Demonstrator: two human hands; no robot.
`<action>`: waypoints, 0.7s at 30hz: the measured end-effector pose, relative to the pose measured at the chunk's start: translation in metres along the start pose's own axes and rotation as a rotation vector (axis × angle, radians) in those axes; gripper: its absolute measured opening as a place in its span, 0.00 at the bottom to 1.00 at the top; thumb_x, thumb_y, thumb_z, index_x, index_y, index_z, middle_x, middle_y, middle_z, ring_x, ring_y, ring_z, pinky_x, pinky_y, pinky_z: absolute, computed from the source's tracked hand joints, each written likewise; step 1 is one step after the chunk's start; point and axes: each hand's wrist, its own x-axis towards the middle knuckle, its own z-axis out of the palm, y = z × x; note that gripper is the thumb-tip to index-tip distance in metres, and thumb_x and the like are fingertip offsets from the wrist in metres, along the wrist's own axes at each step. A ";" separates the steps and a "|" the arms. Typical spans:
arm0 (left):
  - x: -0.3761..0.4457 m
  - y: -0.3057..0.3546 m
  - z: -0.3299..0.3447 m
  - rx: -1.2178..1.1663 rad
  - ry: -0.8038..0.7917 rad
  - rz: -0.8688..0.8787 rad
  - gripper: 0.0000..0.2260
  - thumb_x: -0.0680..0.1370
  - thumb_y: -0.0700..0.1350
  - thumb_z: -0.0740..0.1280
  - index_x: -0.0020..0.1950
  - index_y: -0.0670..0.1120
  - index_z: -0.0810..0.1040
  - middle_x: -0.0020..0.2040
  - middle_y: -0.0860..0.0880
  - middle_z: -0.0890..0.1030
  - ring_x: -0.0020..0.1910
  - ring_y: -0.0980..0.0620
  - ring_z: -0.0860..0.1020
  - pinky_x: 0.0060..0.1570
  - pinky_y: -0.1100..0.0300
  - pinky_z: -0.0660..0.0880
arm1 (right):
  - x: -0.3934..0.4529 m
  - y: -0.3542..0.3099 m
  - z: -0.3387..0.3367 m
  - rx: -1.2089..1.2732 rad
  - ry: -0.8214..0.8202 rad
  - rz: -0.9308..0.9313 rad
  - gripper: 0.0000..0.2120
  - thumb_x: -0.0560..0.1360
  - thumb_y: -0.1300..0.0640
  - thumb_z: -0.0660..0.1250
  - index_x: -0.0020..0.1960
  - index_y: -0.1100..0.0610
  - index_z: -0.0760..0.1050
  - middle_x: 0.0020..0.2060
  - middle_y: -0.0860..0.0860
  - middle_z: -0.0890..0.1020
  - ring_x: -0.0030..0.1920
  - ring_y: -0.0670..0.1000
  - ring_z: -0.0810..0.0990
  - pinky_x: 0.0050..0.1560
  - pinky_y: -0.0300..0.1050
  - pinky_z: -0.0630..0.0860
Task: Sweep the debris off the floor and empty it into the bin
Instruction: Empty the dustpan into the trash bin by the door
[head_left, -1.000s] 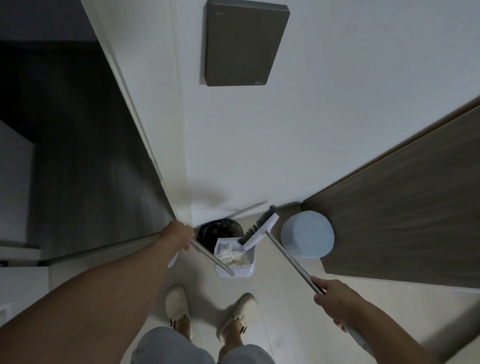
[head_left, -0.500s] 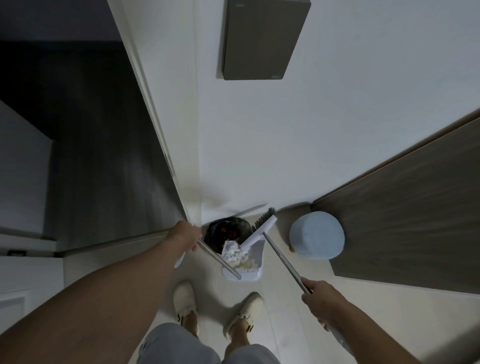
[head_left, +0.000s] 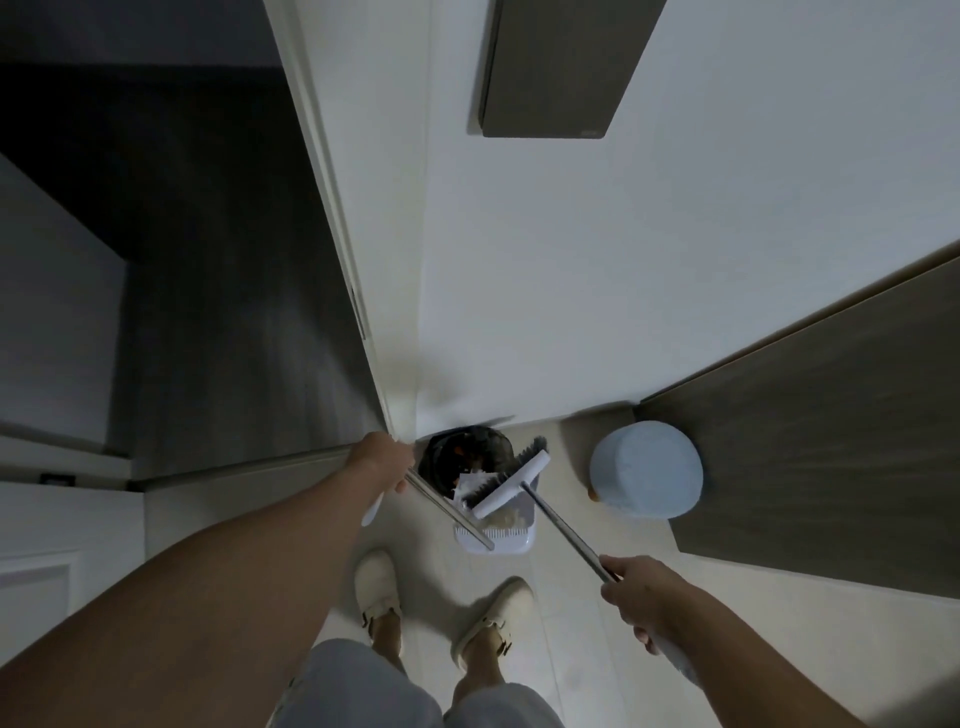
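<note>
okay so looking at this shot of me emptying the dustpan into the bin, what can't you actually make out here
Head view only:
- Bin contents: the dark interior shows only orange specks, and the dustpan and broom head cover its near side.
- Debris in the dustpan: too small and blurred to tell what it is.
- Left hand fingers: turned away under the hand.
- Broom handle's end: hidden behind the right hand.
- Orange thing beside the pale blue round container: mostly hidden by it.

Tiled floor (head_left: 597, 597): bin (head_left: 457, 457), stool (head_left: 647, 470).

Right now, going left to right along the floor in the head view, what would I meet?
Left hand → black bin → broom head → pale blue round container, with the right hand nearer the camera.
</note>
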 end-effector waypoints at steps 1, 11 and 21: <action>0.001 -0.001 0.001 -0.005 0.006 0.001 0.07 0.76 0.41 0.67 0.45 0.37 0.78 0.24 0.42 0.78 0.31 0.43 0.77 0.39 0.57 0.73 | 0.002 -0.001 0.002 0.012 -0.007 -0.007 0.21 0.81 0.59 0.59 0.73 0.50 0.68 0.37 0.55 0.77 0.32 0.50 0.72 0.28 0.39 0.70; 0.009 0.006 0.000 0.000 -0.024 -0.041 0.08 0.76 0.39 0.66 0.38 0.38 0.78 0.24 0.45 0.78 0.30 0.45 0.76 0.39 0.58 0.74 | -0.008 0.011 -0.020 -0.034 0.059 -0.014 0.25 0.80 0.58 0.59 0.75 0.43 0.64 0.36 0.54 0.80 0.28 0.51 0.73 0.25 0.38 0.70; 0.017 0.006 0.003 -0.030 -0.001 -0.053 0.08 0.77 0.43 0.66 0.44 0.38 0.80 0.26 0.44 0.80 0.32 0.44 0.78 0.40 0.59 0.73 | 0.020 -0.012 0.008 -0.015 -0.028 -0.025 0.23 0.80 0.60 0.59 0.74 0.49 0.67 0.39 0.58 0.79 0.31 0.52 0.73 0.29 0.41 0.73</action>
